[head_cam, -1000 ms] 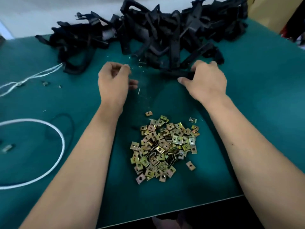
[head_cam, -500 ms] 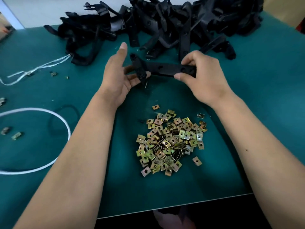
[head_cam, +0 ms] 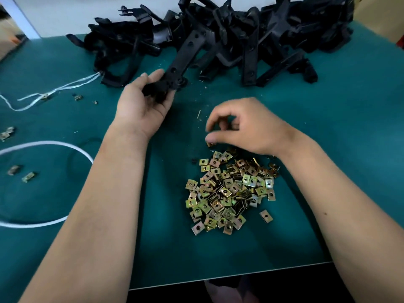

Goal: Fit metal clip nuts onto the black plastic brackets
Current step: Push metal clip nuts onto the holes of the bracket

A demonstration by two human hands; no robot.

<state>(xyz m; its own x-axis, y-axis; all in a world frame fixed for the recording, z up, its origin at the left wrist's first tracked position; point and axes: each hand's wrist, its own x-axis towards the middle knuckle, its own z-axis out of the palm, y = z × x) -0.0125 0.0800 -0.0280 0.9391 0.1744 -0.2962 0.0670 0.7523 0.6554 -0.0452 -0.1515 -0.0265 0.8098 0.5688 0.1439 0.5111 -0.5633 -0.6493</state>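
While the left hand (head_cam: 142, 106) grips one black bracket (head_cam: 181, 60), the right hand (head_cam: 251, 127) pinches a clip nut (head_cam: 211, 144) at the pile (head_cam: 231, 193).

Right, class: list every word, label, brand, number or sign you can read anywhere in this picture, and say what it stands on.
None: no readable text anywhere in the picture.
The clip nuts bear only punched holes, no stamps that can be made out.
The black bracket in the left hand and the bracket heap show plain plastic, no markings.
The green mat is unprinted.
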